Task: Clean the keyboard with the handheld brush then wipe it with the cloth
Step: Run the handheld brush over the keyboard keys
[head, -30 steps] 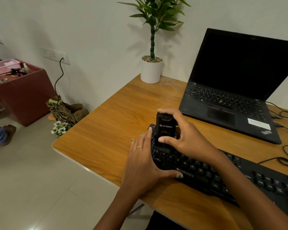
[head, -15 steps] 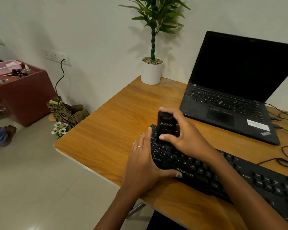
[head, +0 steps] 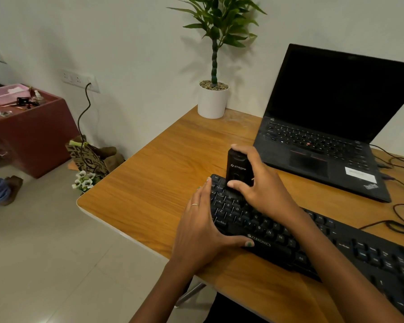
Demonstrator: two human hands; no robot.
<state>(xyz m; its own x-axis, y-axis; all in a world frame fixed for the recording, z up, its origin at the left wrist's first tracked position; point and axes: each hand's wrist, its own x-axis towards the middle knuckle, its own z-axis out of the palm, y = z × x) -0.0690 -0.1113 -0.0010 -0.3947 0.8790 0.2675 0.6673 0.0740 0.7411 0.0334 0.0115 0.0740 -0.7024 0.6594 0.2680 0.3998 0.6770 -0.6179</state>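
Note:
A black keyboard (head: 336, 250) lies across the wooden desk (head: 154, 183), running from the middle to the lower right. My right hand (head: 261, 185) grips a black handheld brush (head: 238, 167) standing upright on the keys at the keyboard's far left corner. My left hand (head: 201, 229) holds the keyboard's left end, fingers straight along the side edge and thumb lying on the front edge. The brush's bristles are hidden behind my fingers. No cloth is in view.
An open black laptop (head: 331, 127) stands behind the keyboard. A white potted plant (head: 212, 99) is at the desk's back edge. Cables (head: 397, 220) trail at the right. On the floor left are a paper bag (head: 89, 159), a red cabinet (head: 30, 134) and a person's foot (head: 7, 190).
The brush and my right hand have shifted slightly over the keyboard's left corner keys. My left hand keeps its place on the keyboard's end.

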